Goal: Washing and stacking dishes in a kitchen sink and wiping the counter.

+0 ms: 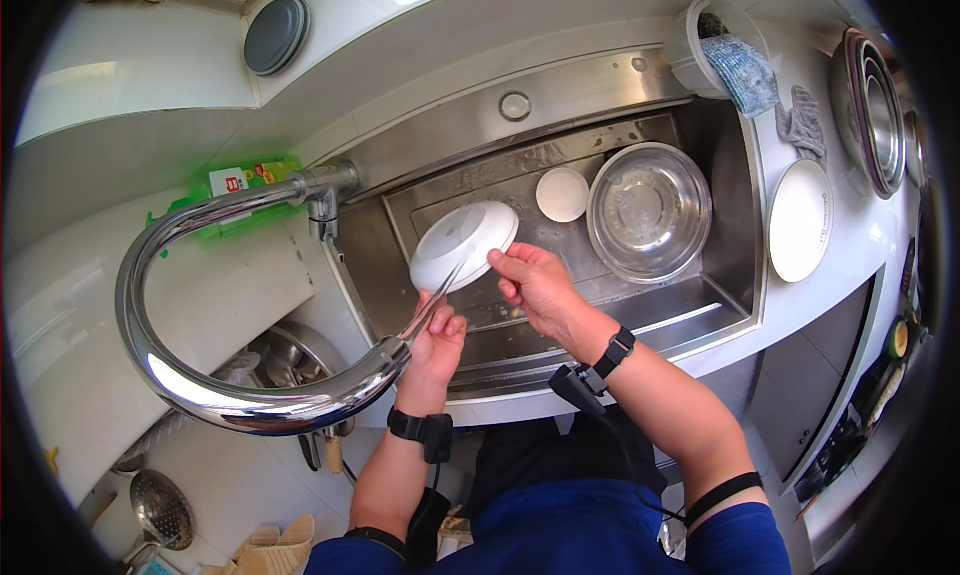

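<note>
A white bowl (pixel 465 246), tilted with its underside up, is held over the steel sink between my two hands. My left hand (pixel 439 335) grips its near left rim, and my right hand (pixel 536 282) pinches its right rim between thumb and fingers. Water runs from the chrome faucet (pixel 277 414) onto the bowl. Right of the bowl, a small white dish (pixel 562 195) rests on the sink floor, beside a round stainless steel basin (pixel 649 213). The far sides of the fingers under the bowl are hidden.
A white oval plate (pixel 800 221) lies on the right counter, near a grey cloth (pixel 804 125) and a clear plastic tub (pixel 686 54) with a blue scrubbing cloth. Stacked metal basins (pixel 874 117) stand farther right. The curved faucet neck arches over the left side, near a green plastic package (pixel 262 226).
</note>
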The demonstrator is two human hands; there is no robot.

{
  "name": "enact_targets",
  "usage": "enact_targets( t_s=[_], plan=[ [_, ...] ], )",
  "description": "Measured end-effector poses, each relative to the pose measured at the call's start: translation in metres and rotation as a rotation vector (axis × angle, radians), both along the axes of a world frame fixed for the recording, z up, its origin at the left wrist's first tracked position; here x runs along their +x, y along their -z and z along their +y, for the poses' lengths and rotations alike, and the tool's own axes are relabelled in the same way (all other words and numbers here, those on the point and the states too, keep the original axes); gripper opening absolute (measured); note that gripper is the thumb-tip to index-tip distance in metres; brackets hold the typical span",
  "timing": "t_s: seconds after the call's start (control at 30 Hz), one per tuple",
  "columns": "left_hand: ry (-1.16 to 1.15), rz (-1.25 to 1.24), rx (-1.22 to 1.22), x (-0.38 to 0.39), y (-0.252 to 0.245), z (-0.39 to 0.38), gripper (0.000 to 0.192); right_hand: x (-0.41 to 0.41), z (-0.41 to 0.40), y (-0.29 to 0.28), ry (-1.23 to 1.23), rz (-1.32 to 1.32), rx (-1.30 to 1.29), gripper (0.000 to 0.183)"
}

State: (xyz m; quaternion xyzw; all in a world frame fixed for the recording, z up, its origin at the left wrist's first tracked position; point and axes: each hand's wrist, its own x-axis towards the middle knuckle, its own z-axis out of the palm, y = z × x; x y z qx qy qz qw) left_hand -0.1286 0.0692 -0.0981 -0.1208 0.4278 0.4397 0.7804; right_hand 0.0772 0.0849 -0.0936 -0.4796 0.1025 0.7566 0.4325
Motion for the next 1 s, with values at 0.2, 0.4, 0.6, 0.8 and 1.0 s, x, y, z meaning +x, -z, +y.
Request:
enact_targets(
  t_s=[0.2,0.4,0.6,0.8,1.0],
  plan=[
    [-0.014,0.084,-0.134,-0.009,-0.006,-0.021,0.018,-0.010,-0.011,-0.005,-0.115,-0.047,0.164,0.012],
    [0.504,0.615,-0.042,-0.002,-0.008,-0.033,0.027,-0.017,-0.023,-0.018,-0.159,-0.190,0.293,0.012],
    [1.148,1.424,0.695,0.036,-0.029,-0.013,0.068,-0.033,-0.022,-0.016,-0.330,-0.519,0.291,0.015],
    [1.225,1.463,0.708,0.027,-0.010,-0.003,0.040,-0.026,-0.012,-0.022,-0.424,-0.603,0.355,0.034],
    [1.020,0.865,0.303,0.022,-0.005,0.013,0.031,-0.007,-0.017,0.003,-0.456,-0.792,0.341,0.060]
  ],
)
